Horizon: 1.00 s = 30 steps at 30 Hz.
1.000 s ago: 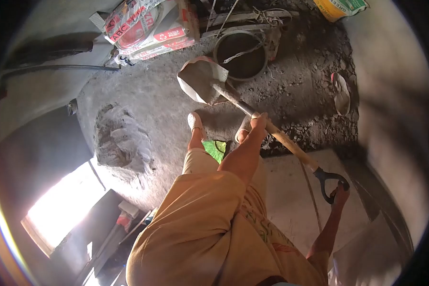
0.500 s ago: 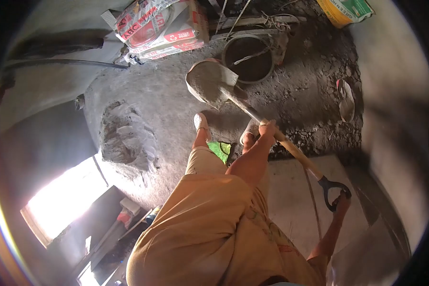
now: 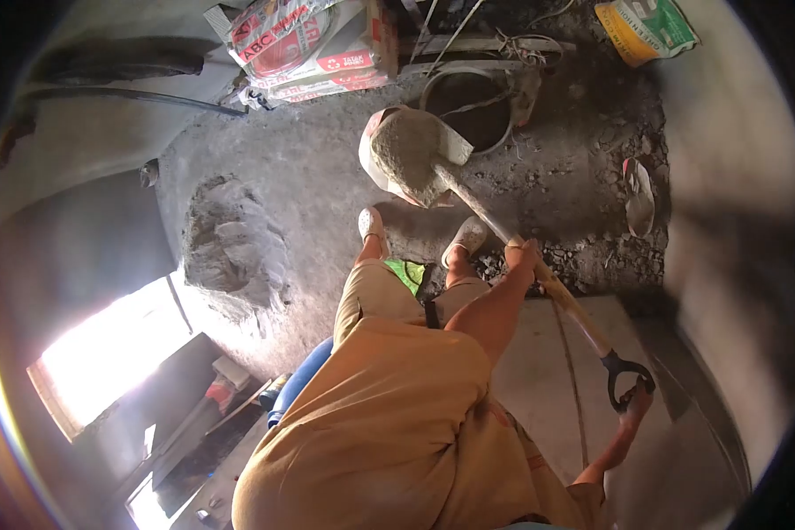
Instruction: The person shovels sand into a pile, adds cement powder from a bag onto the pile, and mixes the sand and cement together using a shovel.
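A shovel (image 3: 571, 311) slants across the view, its blade at the upper left and its black D-shaped handle at the lower right. My left hand (image 3: 522, 255) is closed around the wooden shaft. The D-handle is in my right hand (image 3: 634, 401), fingers wrapped on its grip. Grey, crumbly mix (image 3: 406, 148) lies on the pale, worn blade, which has reddish marks at its edge. Just beyond the blade is a round dark bucket (image 3: 468, 106); in this view the blade overlaps its near left rim. Whether they touch I cannot tell.
A grey mound (image 3: 230, 238) with a hollowed middle lies left on the floor. Printed sacks (image 3: 327, 57) are stacked at the back. A green-yellow bag (image 3: 649, 31) leans by the right wall. Loose rubble (image 3: 605, 230) covers the right side, near a flat board (image 3: 539, 380).
The shovel and both my hands have shifted slightly right in view, and the loaded blade looks larger. More of a blue thing shows at my left side.
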### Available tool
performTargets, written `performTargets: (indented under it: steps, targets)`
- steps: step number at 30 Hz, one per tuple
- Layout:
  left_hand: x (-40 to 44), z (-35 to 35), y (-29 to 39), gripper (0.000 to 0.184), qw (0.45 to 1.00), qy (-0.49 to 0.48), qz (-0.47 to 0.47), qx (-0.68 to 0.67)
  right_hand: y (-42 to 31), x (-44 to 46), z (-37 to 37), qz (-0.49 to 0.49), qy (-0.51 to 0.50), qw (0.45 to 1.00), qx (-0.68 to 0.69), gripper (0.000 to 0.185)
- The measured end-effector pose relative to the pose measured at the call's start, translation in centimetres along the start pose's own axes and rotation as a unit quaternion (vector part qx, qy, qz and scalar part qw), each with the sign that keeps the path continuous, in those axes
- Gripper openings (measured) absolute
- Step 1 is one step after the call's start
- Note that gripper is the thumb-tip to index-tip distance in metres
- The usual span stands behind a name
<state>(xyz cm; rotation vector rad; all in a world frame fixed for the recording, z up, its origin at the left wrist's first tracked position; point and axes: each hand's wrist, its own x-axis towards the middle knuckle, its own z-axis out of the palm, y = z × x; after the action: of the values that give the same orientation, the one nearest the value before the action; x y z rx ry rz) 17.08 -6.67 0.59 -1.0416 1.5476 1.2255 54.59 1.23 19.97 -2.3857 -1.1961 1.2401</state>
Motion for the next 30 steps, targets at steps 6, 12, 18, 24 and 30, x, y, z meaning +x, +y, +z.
performTargets:
  steps: [6, 12, 18, 24, 30]
  targets:
    - [-1.4, 0.2, -1.5, 0.022, 0.998, -0.02, 0.047, 0.035, -0.4, 0.2, -3.8, -0.003, -0.005, 1.0, 0.004, 0.016]
    - [-2.3, 0.0, 0.4, 0.019, 0.996, 0.004, 0.071, -0.057, -5.5, -2.9, -3.5, 0.017, 0.044, 0.999, -0.009, 0.017]
    - [-0.9, -3.4, 7.1, 0.022, 0.994, 0.024, 0.086, -0.062, -8.7, -3.6, 0.8, -0.182, 0.054, 0.921, -0.339, 0.039]
    - [3.2, -12.2, 14.4, 0.018, 0.988, 0.075, 0.089, -0.098, -7.8, -3.3, 8.5, -0.192, 0.004, 0.949, -0.251, 0.043]
    - [7.5, -27.1, 21.9, 0.02, 0.981, 0.09, 0.158, -0.067, -8.5, -12.4, 21.1, -0.199, -0.063, 0.966, -0.154, 0.032]
